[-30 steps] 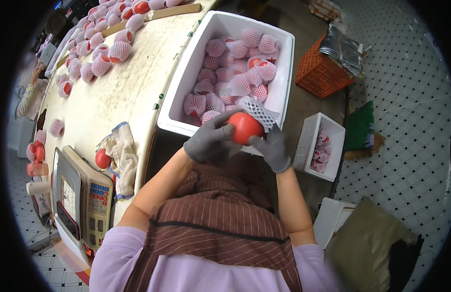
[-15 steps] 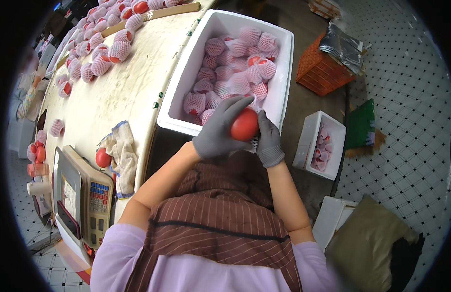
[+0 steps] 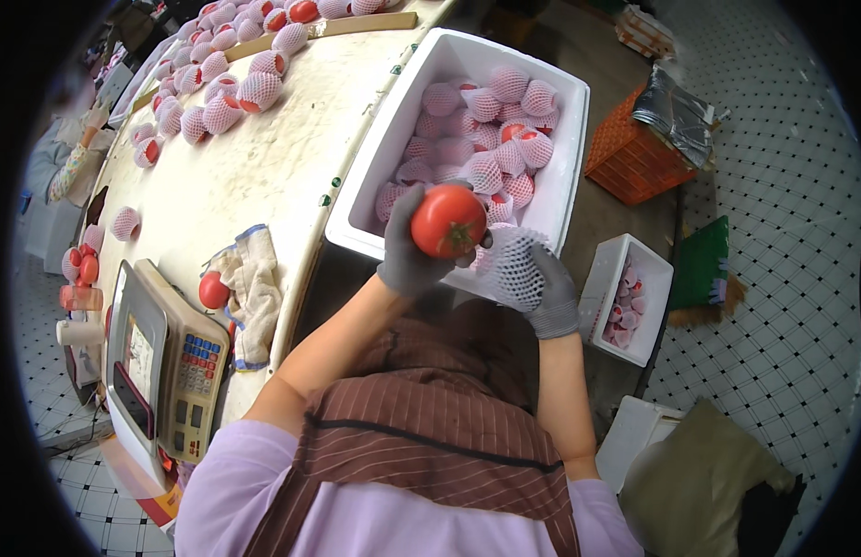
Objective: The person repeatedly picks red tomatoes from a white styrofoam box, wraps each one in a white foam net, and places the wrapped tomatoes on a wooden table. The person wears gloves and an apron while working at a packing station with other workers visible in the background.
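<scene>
At frame centre, the gloved left hand [image 3: 410, 249] grips a bare red tomato [image 3: 448, 221] above the near rim of the white foam box [image 3: 384, 158]. Just right of it, the gloved right hand [image 3: 540, 283] seems to clutch a white foam net sleeve [image 3: 512, 265], apparently touching the tomato.

Just beyond the gloved hands sits a large white foam box [image 3: 560, 176], rectangular and open-topped. To the right of the right hand [image 3: 542, 283], a smaller white foam box [image 3: 605, 283] stands on the floor, with an orange plastic crate [image 3: 626, 162] farther off. Well to the left of the left hand [image 3: 407, 246], a beige weighing scale's dark display screen [image 3: 133, 399] faces outward.
</scene>
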Available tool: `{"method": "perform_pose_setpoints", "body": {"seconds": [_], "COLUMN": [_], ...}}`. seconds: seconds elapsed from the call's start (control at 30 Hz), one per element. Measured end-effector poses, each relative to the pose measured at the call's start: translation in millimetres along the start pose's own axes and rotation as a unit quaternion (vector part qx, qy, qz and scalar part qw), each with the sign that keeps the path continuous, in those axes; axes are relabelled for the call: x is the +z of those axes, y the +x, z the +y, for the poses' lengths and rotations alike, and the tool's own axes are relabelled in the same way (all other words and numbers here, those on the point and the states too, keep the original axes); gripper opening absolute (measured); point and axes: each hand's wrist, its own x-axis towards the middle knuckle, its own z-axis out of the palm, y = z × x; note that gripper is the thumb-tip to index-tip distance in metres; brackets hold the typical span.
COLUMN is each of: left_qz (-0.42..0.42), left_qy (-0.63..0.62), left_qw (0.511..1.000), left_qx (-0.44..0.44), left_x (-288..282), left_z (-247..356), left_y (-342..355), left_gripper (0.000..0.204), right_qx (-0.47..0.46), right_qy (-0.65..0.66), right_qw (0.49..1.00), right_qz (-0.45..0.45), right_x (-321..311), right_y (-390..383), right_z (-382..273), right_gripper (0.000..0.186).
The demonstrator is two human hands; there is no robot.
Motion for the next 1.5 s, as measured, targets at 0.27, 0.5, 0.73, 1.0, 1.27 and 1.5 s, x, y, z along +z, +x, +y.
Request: {"method": "perform_pose_setpoints", "body": {"seconds": [0.27,0.5,0.73,1.0,1.27,1.5], "left_qz": [0.041,0.065,0.154,-0.110,0.162,-0.045], "left_qy": [-0.258,-0.058,0.204,0.271,0.458,0.725], "left_qw": [0.961,0.991,0.967,0.950,0.837,0.589], "left_qx": [-0.095,-0.101,-0.012,-0.104,0.252,0.354], "left_x": [-15.1,29.3,-34.3,-19.9,-10.5,18.1], "left_z": [-6.5,-17.7,-26.4,-24.2,-11.7,0.9], "left_y": [11.1,-5.1,1.0,-5.2,3.0,-9.2], "left_gripper": [0.054,0.047,0.026,0.045,0.016,0.074], "right_qx": [-0.198,-0.488,-0.177,0.020,-0.157,-0.272], "right_qy": [-0.062,-0.597,-0.084,0.116,-0.258,-0.398], "right_qw": [0.976,0.636,0.977,0.983,0.943,0.876], "right_qz": [0.063,-0.029,-0.083,-0.140,-0.137,0.022], "right_x": [15.7,48.0,43.6,41.6,54.5,40.4], "right_y": [-5.1,-9.8,-4.4,0.6,-6.5,15.0], "right_z": [-12.4,26.4,19.2,22.0,1.8,16.3], "right_gripper": [0.032,0.064,0.053,0.071,0.054,0.056]}}
